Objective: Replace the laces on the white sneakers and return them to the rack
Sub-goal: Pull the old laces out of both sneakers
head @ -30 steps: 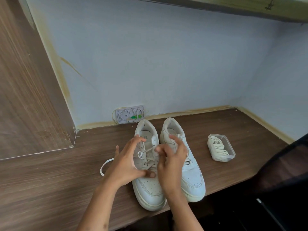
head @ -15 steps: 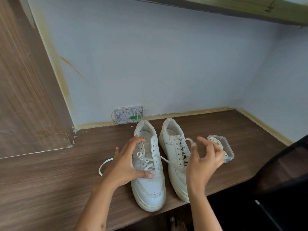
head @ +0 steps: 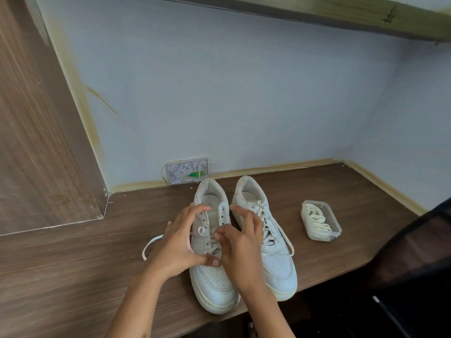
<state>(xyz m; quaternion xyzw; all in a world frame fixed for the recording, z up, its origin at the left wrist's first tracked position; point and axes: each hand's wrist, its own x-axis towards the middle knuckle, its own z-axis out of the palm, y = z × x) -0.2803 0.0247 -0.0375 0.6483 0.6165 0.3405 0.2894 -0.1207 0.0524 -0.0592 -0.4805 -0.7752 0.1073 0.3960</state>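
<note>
Two white sneakers stand side by side on the brown wooden shelf (head: 73,269), toes toward me. My left hand (head: 179,243) holds the left sneaker (head: 214,286) from its left side, thumb pressed across the vamp and fingers arched over the tongue. My right hand (head: 244,252) hovers over the same shoe, its curled fingertips pinching the shoe's lace (head: 218,238) at the middle eyelets. A loose loop of that lace (head: 148,247) trails onto the shelf at the left. The right sneaker (head: 275,267) stands laced, one lace end hanging down its outer side.
A clear plastic container (head: 328,236) holding coiled white laces sits to the right of the shoes. A white wall box with wires (head: 188,170) is behind them. A wood panel (head: 36,142) rises at the left, and a dark object (head: 415,264) stands at the right.
My right hand, which had swung out to the right above the right sneaker half a second ago, has come back onto the left sneaker's laces. My left hand has stayed on that shoe.
</note>
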